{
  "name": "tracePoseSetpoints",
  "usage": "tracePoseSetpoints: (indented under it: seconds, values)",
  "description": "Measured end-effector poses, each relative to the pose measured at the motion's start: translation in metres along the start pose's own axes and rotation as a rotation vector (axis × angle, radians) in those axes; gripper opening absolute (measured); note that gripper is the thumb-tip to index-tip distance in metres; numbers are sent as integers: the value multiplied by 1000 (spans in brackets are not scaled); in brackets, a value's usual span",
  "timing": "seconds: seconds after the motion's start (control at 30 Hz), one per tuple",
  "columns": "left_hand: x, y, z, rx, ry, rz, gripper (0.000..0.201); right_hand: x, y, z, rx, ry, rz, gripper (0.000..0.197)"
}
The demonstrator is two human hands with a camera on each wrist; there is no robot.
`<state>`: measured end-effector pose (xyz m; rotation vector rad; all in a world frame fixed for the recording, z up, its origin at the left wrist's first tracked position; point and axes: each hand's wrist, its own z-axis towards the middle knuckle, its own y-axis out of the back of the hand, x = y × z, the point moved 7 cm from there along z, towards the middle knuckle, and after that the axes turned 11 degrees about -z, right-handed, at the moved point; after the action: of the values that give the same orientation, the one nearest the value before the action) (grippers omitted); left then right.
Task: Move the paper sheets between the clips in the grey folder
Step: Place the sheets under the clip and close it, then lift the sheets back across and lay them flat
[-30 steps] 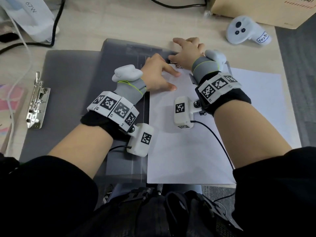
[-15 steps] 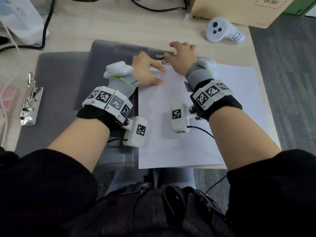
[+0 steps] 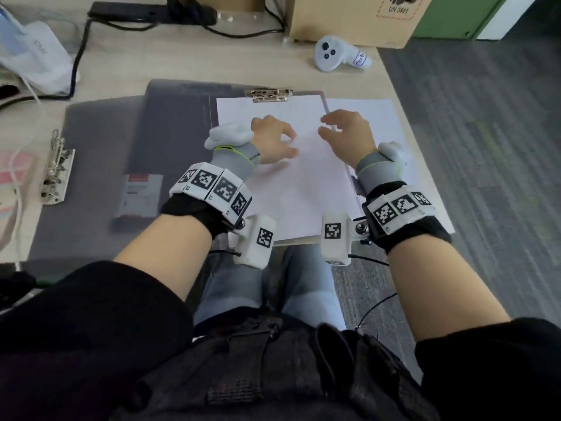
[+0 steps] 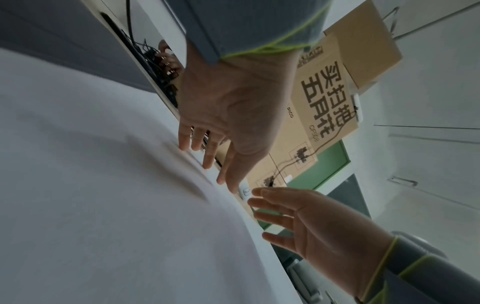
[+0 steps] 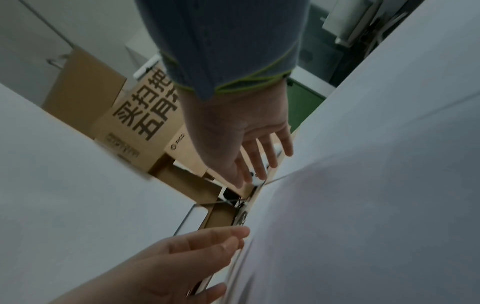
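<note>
The grey folder lies open on the desk. White paper sheets lie on its right half, their top edge under the metal top clip. A silver lever clip sits on the left cover with nothing in it. Another white sheet pokes out to the right. My left hand touches the paper with straight fingertips. My right hand hovers over the sheets' right edge, its fingers spread and holding nothing.
A white controller and a cardboard box stand at the back right. Black cables and a white bag are at the back left. The desk's right edge runs close to my right wrist.
Both hands have drawn back from the top clip towards me and now sit lower on the sheets. The clip, earlier covered by my fingers, is in plain sight.
</note>
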<state>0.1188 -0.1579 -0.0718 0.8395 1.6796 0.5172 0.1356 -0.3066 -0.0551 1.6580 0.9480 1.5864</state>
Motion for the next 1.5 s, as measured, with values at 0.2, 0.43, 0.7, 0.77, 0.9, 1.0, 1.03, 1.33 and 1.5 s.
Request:
tracePoseSetpoints:
  seconds: [0.2, 0.43, 0.7, 0.77, 0.9, 1.0, 1.03, 1.33, 1.5]
  values:
    - [-39, -47, -19, 126, -135, -91, 33, -91, 35, -47, -86, -343, -129, 45]
    - [-62, -84, -32, 213, -160, 41, 51, -130, 34, -70, -32, -406, -222, 51]
    - [-68, -84, -23, 145, -208, 130, 40, -128, 35, -77, -95, -373, -230, 50]
    - [-69, -85, -23, 143, -211, 130, 39, -128, 34, -77, -100, -361, -250, 47]
    - [-68, -85, -22, 157, -206, 131, 41, -127, 34, -74, -109, -316, -294, 44]
    - [-68, -85, -21, 170, -203, 125, 42, -128, 36, -73, -139, -310, -296, 44]
    - [-68, -85, -21, 171, -202, 121, 42, -128, 37, -73, -144, -318, -293, 44]
    - [-67, -85, -20, 167, -208, 117, 43, -120, 50, -73, -259, -263, -221, 48]
    - [-66, -84, -21, 156, -209, 92, 41, -118, 48, -66, -147, -317, -220, 34]
